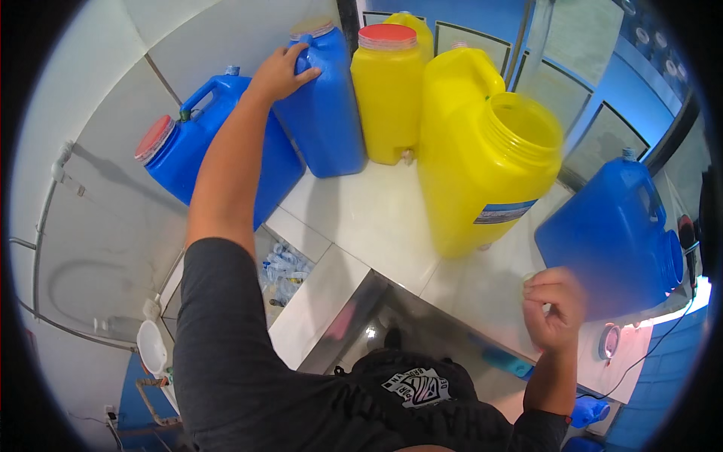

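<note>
Blue jug (324,120) is standing upright toward the far edge of the bench (384,215), left of its middle, with the person's left hand (282,74) reaching up to its top handle. That grip is clamping on the handle, its fingers hooking over and its thumb lying along the near side, probably because the handle is offering the surest hold on so tall and bulky a thing. Toward the far left corner, a red-lidded blue jug (179,169) is standing just beside it, partly hidden by the forearm. On its other side, a red-lidded yellow jug (388,98) is standing close by, its small spout (407,156) facing the front edge, perhaps so that it is staying within easy reach. Nearer the front edge, a wide-mouthed yellow jug (467,166) is standing uncovered, and an uncapped blue jug (595,233) is occupying the right end. The right hand (553,310) is hovering by the front edge, apart from every jug; its fingers are curling in toward the thumb, seemingly nearly together, but whether that grip is holding something small is impossible to make out.
</note>
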Demonstrator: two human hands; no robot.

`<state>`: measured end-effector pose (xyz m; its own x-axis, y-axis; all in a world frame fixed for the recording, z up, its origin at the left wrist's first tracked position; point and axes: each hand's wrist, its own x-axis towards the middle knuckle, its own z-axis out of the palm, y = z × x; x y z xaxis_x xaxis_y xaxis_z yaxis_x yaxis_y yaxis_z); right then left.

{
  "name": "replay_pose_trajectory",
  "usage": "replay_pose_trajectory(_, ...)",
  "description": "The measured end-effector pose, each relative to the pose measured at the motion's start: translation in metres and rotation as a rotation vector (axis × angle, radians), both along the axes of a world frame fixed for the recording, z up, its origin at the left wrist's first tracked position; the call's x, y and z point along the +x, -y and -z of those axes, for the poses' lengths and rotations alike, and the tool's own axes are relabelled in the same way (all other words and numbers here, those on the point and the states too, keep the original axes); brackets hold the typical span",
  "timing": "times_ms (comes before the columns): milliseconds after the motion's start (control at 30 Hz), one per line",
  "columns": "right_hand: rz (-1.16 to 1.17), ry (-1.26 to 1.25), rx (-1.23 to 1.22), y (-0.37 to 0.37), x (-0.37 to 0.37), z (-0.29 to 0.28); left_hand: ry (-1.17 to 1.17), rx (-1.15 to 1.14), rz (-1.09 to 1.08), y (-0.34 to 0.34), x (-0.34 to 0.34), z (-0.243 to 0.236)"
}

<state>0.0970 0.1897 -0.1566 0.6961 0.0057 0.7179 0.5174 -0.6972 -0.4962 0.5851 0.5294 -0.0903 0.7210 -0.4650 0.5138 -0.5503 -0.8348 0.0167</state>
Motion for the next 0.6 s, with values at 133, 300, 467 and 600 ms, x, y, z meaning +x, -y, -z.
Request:
replay_pose_trajectory(133, -0.001, -0.077, 0.068, 0.010, 0.000, 0.021, -0.005, -0.064, 0.118, -0.035, -0.067, -0.004)
replay_pose_trajectory(300, 0.025, -0.134, 0.196, 0.024, 0.003, 0.054, -0.036, -0.168, 0.268, -0.117, -0.156, 0.016)
replay_pose_trajectory(467, -0.003, -0.202, 0.260, 0.016, 0.013, 0.076, 0.473, -1.212, -0.176, -0.194, -0.184, 0.089)
replay_pose_trajectory(600, -0.118, -0.251, 0.211, 0.001, 0.023, 0.075, 0.309, -1.626, -0.729, -0.191, -0.143, 0.159)
